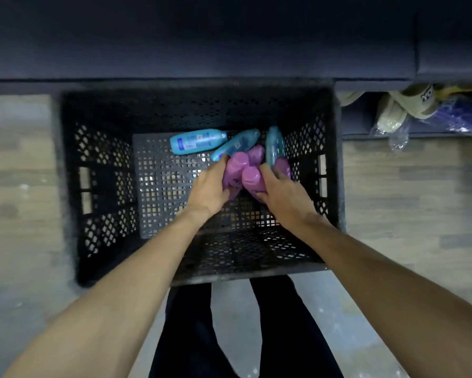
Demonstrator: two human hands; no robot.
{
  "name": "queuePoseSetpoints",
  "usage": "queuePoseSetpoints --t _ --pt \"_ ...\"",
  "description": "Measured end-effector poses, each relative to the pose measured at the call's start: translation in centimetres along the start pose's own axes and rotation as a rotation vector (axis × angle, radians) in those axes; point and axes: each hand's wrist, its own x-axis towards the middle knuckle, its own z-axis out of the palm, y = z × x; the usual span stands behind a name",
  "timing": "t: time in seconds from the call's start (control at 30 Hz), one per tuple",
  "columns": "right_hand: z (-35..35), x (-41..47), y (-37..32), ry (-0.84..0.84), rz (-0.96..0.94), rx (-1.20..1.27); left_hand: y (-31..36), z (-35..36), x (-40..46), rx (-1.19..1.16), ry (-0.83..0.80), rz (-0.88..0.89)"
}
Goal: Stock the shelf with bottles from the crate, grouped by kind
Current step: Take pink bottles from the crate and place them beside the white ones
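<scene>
Wooden-pattern flooring (pixel 19 170) lies on both sides of a black perforated crate (pixel 98 165) that stands on the floor against a dark shelf unit (pixel 229 50), and the person looks straight down into it. Both bare arms reach inside the crate. The left hand (pixel 208 190) is closed around a purple bottle (pixel 236 169), with the fingers curled on its left side. The right hand (pixel 282 193) is closed around a second purple bottle (pixel 252 180), which touches the first one, so the two held bottles stand side by side between the hands. Just beyond the fingertips a third purple bottle (pixel 256 154) lies on the crate floor, and a fourth purple one (pixel 283 169) shows partly behind the right hand's fingers. Beyond the left hand, three blue bottles lie on their sides: one blue bottle with a printed label (pixel 198 141) further left and away from the hands, a second blue bottle (pixel 236 144) lying diagonally and touching the purple group, and a third blue bottle (pixel 274 145) just above the right hand, near the crate's right wall. The crate floor to the left of the left hand is bare. Far to the right of the right hand, in a low opening of the shelf unit, there are pale sandals (pixel 404 105) and a blue plastic bag (pixel 458 115). Dark trousers (pixel 229 336) are seen below the arms.
</scene>
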Motion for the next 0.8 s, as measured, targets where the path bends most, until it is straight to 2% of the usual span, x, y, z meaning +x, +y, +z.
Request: queuePoseSetpoints --t 0.13,0.43,0.8 --pt "-6.2 -3.1 -3.1 0.134 -0.11 -0.138 3.9 -6.5 -3.1 -0.001 0.109 0.096" --pt "-21.4 -11.7 -9.9 0.342 -0.241 -0.166 14.2 -21.9 -12.5 0.142 0.249 0.433" --pt "-39.0 -20.2 -15.1 0.642 -0.31 0.15 27.5 -38.2 -19.5 0.238 0.404 0.682"
